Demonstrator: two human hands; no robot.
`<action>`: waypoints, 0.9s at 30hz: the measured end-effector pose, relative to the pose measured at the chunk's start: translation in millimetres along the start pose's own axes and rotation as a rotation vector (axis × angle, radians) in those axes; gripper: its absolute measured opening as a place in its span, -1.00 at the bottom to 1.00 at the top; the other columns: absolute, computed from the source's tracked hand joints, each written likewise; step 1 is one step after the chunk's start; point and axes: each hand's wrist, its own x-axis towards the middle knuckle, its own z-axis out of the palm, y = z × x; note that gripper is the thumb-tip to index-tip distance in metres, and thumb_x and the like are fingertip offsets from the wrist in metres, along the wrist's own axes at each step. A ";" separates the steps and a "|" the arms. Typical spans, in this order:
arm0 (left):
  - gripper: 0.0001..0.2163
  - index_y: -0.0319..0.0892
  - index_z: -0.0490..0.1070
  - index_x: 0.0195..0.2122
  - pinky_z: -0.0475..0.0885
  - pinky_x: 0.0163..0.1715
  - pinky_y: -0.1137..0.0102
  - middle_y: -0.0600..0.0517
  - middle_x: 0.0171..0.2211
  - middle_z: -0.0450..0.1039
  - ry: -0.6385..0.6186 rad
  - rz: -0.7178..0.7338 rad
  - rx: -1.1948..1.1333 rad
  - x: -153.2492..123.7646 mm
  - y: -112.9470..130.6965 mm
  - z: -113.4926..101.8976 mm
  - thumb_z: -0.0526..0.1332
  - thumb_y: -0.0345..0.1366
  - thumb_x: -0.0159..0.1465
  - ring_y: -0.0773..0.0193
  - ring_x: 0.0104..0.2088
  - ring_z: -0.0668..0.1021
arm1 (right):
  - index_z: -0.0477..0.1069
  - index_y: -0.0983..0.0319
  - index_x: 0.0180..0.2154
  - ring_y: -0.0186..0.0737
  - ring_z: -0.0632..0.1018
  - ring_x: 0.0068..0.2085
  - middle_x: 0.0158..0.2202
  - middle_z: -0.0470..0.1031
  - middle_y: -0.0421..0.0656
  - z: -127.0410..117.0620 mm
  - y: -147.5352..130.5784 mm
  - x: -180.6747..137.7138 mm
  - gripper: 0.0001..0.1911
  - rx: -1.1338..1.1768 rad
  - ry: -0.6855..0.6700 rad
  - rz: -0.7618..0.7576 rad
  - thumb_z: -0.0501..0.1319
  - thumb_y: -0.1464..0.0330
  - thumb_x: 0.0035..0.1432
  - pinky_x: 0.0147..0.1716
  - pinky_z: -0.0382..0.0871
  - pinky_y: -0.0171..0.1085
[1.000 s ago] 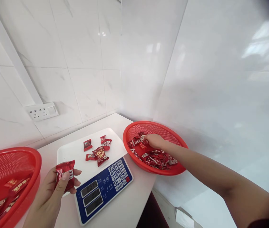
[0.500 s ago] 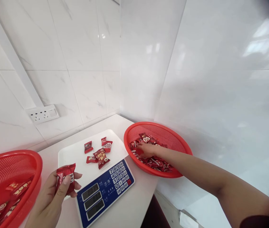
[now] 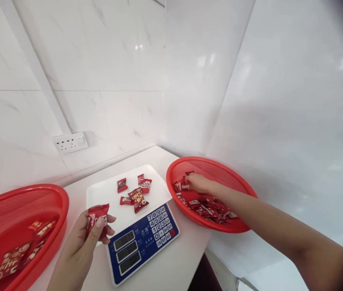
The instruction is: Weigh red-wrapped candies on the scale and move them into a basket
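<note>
My left hand (image 3: 91, 238) pinches a red wrapped snack packet (image 3: 96, 220) between thumb and fingers, over the near left edge of the scale's white tray (image 3: 101, 194). Inside the right-hand red basket (image 3: 234, 178), my right hand (image 3: 198, 182) reaches down among many small red packets (image 3: 209, 210). Its fingers are curled at the basket's left side, and what lies between them is hidden. Several red packets rest on the tray, the largest being a patterned packet (image 3: 138, 200). The scale's blue panel (image 3: 143, 242) with keypad and displays faces me.
Another red basket (image 3: 64, 202) stands at the left with larger red packets (image 3: 13, 260) inside. White tiled walls meet behind the white table (image 3: 186, 250). A socket panel (image 3: 70, 142) is fixed to the left wall.
My right hand has shifted within the basket toward its back, fingers now more curled. The left hand still holds its packet. The whole view has swung slightly left.
</note>
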 end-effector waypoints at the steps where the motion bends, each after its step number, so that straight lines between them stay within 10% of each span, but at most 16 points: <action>1: -0.63 -0.11 0.39 -0.24 0.45 -0.38 0.32 0.01 -0.36 0.48 0.000 0.001 -0.014 -1.9 3.7 1.2 0.14 0.09 0.14 0.23 -0.44 0.50 | 0.42 0.28 -0.19 -0.14 0.51 -0.16 -0.16 0.48 -0.10 -8.6 -9.3 1.3 -0.82 0.046 0.027 -0.030 0.20 0.33 0.17 -0.16 0.41 -0.11; 5: -0.67 -0.13 0.37 -0.26 0.42 -0.42 0.36 0.03 -0.37 0.46 0.026 0.012 -0.070 -7.2 14.9 6.7 0.13 0.05 0.18 0.28 -0.45 0.48 | 0.41 0.23 -0.24 -0.21 0.55 -0.27 -0.29 0.54 -0.15 -33.8 -58.8 5.7 -0.83 0.274 0.032 -0.207 0.16 0.28 0.17 -0.24 0.45 -0.23; 12: -0.65 -0.15 0.36 -0.25 0.45 -0.45 0.35 -0.01 -0.32 0.47 0.009 0.035 -0.054 -5.5 13.6 1.4 0.13 0.04 0.18 0.28 -0.45 0.49 | 0.28 0.20 0.01 -0.23 0.53 -0.13 0.06 0.36 -0.02 -43.8 -110.7 1.2 -0.64 0.732 0.052 -0.378 0.15 0.29 0.17 -0.15 0.48 -0.22; 21: -0.70 -0.14 0.38 -0.28 0.42 -0.49 0.41 0.04 -0.39 0.45 0.099 0.043 -0.081 -10.1 24.6 9.3 0.13 0.00 0.19 0.33 -0.49 0.47 | 0.39 0.23 -0.07 -0.07 0.52 -0.07 -0.09 0.52 -0.05 -29.8 -48.0 -11.4 -0.69 0.171 -0.144 -0.287 0.09 0.29 0.17 -0.05 0.38 -0.13; 27: -0.63 -0.13 0.37 -0.24 0.48 -0.43 0.33 0.01 -0.39 0.48 0.019 0.036 0.031 -1.7 4.8 -0.2 0.13 0.07 0.15 0.26 -0.48 0.50 | 0.30 0.19 0.10 0.05 0.36 0.13 0.19 0.27 -0.04 13.5 -15.7 -24.2 -0.39 0.036 -0.308 -0.324 0.24 0.41 -0.06 0.07 0.26 -0.13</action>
